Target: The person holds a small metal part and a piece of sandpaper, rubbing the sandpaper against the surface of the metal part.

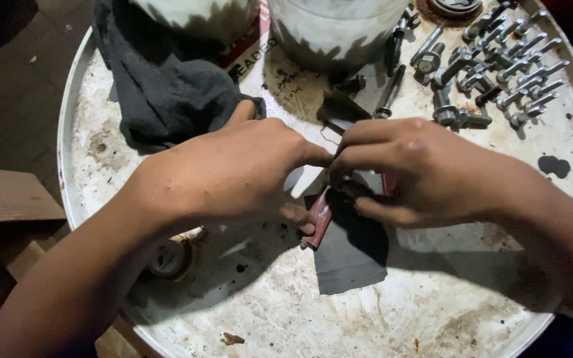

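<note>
You are pinching a small dark-red flat metal piece between both hands over the stained white round drum top. Your left hand is closing thumb and fingers on its upper end; your right hand is gripping it from the other side, above a dark grey sheet. Grey steel bolts are lying well apart.

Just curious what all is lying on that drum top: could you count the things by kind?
White buckets: 2, at the far edge
Dark cloth: 1
Dark sheet: 1, under the hands
Reddish tube: 1, touched by the left hand; right hand beside it
Bolts: too many to count
Total: 5 besides the bolts
</note>
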